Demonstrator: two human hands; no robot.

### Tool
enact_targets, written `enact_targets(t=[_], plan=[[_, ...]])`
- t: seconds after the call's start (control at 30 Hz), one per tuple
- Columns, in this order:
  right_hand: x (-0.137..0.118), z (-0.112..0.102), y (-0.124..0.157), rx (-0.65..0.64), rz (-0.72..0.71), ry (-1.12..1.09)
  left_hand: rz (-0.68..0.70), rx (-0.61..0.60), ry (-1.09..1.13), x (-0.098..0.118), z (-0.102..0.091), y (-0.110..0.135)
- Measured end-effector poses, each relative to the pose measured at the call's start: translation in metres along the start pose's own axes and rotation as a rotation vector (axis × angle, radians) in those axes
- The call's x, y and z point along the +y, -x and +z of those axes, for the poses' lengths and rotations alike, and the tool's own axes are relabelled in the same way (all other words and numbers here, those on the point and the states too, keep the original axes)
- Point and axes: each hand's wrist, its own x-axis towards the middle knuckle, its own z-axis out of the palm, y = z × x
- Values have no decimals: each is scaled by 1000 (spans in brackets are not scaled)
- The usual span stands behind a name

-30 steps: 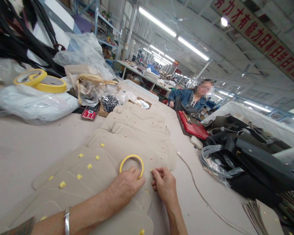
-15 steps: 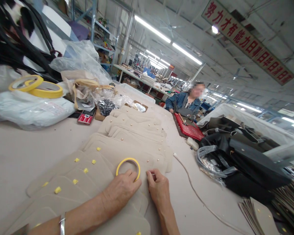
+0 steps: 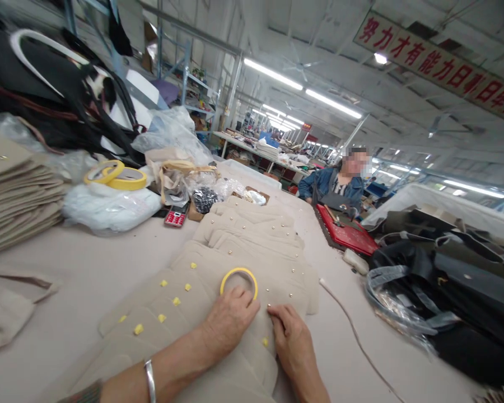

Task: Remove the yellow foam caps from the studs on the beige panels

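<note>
My left hand (image 3: 231, 316) is closed around the lower edge of a yellow roll of tape (image 3: 254, 284), which stands tilted over the beige panels. My right hand (image 3: 294, 336) is beside it, thumb and fingers pinched together at a small metal stud (image 3: 269, 306); whatever lies between the fingertips is too small to make out. Under both hands spread overlapping beige fabric panels (image 3: 210, 268) with metal studs. Several small yellow tape pieces (image 3: 162, 318) stick to the nearer panels, and one yellow tape piece (image 3: 265, 341) shows between my hands.
Two tape rolls (image 3: 128, 179) rest on a white plastic-wrapped bundle (image 3: 109, 207) at left, near a red phone-like device (image 3: 176, 216). Folded beige pieces (image 3: 17, 196) are stacked far left. A cord (image 3: 353, 330), black bags (image 3: 457, 302) and a red board (image 3: 346, 232) lie right. A co-worker (image 3: 336, 182) sits beyond.
The view has swung left, bringing the stacked beige pieces into sight. My right fingers are now at a stud, and a yellow tape piece shows between my hands. My left hand still holds the tape.
</note>
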Motion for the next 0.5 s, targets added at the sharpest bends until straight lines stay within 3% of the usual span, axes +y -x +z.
enact_targets(t=[0.23, 0.4, 0.5], plan=[[0, -1, 4, 65, -7, -73, 37, -9, -4, 2, -7, 21], [-12, -9, 6, 151, 150, -289, 129, 176, 260, -9, -15, 26], [-26, -13, 10, 104, 129, -424, 184, 263, 430, -12, -12, 26]])
